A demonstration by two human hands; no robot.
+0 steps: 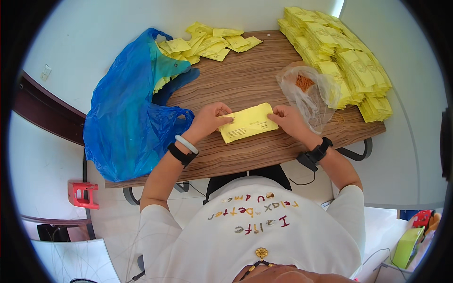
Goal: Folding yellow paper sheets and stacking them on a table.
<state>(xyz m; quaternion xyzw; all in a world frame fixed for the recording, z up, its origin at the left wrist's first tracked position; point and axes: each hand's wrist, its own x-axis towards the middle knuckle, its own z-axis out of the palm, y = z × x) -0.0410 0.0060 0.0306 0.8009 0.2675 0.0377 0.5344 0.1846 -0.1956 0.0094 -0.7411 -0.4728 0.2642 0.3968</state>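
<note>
Between my two hands is a flat yellow paper packet with small dark print, held tilted slightly above the wooden table. My left hand pinches its left end between thumb and fingers. At the other end, my right hand grips the upper right corner the same way. Right beside that hand lies a crumpled clear plastic bag with orange rubber bands inside. Past my left hand stands a large blue plastic bag, and loose yellow packets spill from its opening.
Tall stacks of bundled yellow packets fill the far right corner of the table. A wall runs behind the table. On the floor to the left is a red plastic stool. A loose orange rubber band rests near the right edge.
</note>
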